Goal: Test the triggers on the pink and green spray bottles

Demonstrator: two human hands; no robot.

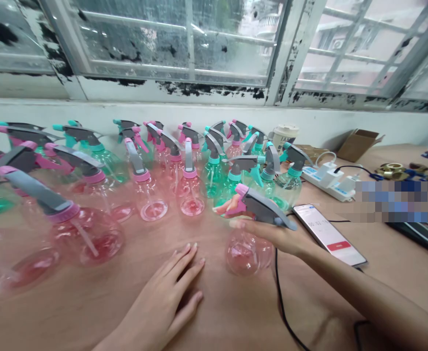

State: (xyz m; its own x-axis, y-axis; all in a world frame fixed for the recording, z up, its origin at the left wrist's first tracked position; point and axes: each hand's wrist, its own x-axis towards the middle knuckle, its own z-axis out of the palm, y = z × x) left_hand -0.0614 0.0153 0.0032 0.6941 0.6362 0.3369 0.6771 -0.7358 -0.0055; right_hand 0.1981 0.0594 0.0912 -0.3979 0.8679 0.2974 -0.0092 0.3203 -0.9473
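Right fingers point(248, 226) grip pink sprayer point(248, 254); phone point(330, 235) reads "00:02" (rest blurred).

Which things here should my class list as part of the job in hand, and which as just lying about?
In the job:
pink spray bottle, held by the right hand
other spray bottles, probably, standing together on the table

Apparently just lying about:
phone, though it might be timing the work
power strip
paper cup
cardboard box
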